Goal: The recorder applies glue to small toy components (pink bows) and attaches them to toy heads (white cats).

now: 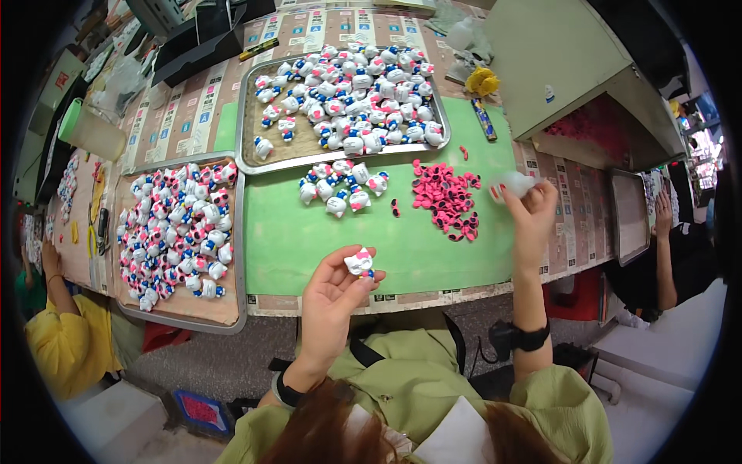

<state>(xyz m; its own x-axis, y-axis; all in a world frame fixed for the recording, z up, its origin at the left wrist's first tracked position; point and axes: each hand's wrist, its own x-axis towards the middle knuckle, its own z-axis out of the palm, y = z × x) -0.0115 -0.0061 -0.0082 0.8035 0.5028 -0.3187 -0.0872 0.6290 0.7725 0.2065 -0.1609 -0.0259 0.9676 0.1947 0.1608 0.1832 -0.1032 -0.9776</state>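
The table [185, 116] bears a green mat [278, 263] with white figurines [336, 206] and pink pieces [444, 195].

Far beyond the left grip [342, 290] and off to its left, a cloudy jar [100, 139] with a light green lid and a black box [195, 63] stand on the patterned surface [182, 120]. A yellow-and-black tube [259, 49] lies near the box. Beyond the right grip [525, 203] are a ruffled yellow object [482, 81] and a blue-and-yellow tube [484, 119]. Right of that grip, a large pale cabinet [556, 46] gapes open, with a metal tray [630, 213] near it. A person in yellow [69, 348] is well left of the left grip; a person in dark clothes [641, 271], far right of the right.
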